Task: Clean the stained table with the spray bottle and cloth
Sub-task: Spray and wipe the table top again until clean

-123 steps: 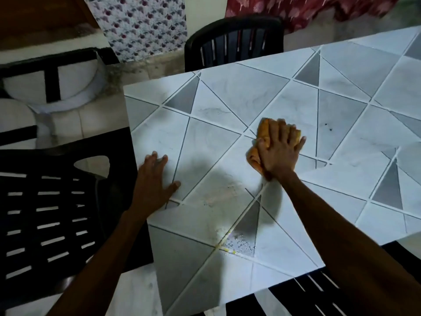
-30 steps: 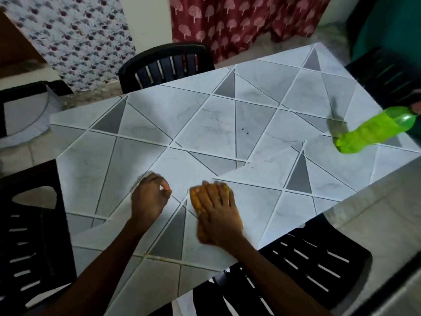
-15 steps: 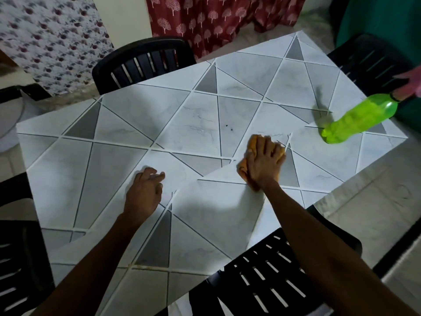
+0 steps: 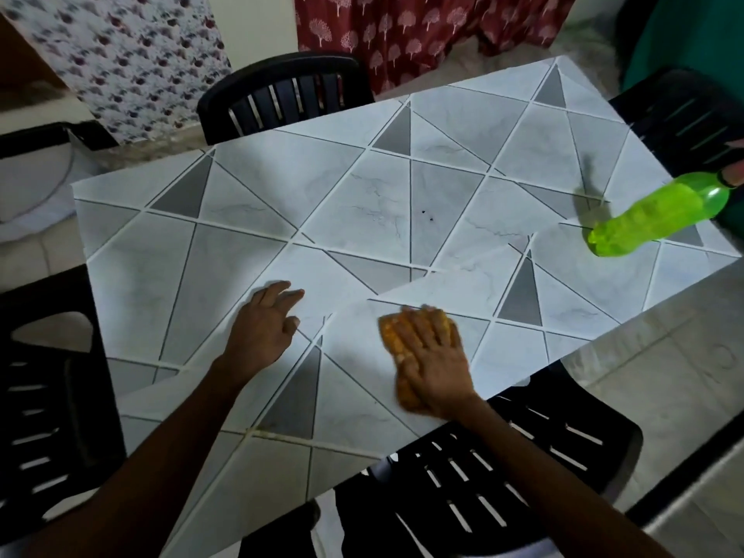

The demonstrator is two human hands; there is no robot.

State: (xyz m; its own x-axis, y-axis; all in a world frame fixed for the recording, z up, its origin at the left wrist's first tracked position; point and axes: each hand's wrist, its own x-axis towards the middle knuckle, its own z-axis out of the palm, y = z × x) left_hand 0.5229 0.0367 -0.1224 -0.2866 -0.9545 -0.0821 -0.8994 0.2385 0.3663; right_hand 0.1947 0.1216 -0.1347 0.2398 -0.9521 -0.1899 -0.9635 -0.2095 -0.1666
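Note:
The table (image 4: pixel 249 187) has a grey-and-white triangle-patterned top. My right hand (image 4: pixel 437 356) lies flat with straight fingers on an orange cloth (image 4: pixel 396 340), pressing it onto the table near the front edge. My left hand (image 4: pixel 265 328) rests on the tabletop to the left of it, fingers loosely bent, holding nothing. A green spray bottle (image 4: pixel 660 213) stands at the table's right edge, far from both hands. Two small dark specks (image 4: pixel 427 214) mark the middle of the table.
Black plastic chairs surround the table: one at the far side (image 4: pixel 282 94), one on the left (image 4: pixel 44 396), one under the front edge (image 4: pixel 503 477), one at the far right (image 4: pixel 684 114). Patterned curtains (image 4: pixel 402 30) hang behind.
My right hand has dragged the cloth back toward me and to the left, from the centre-right to the front edge. My left hand stays planted in about the same spot.

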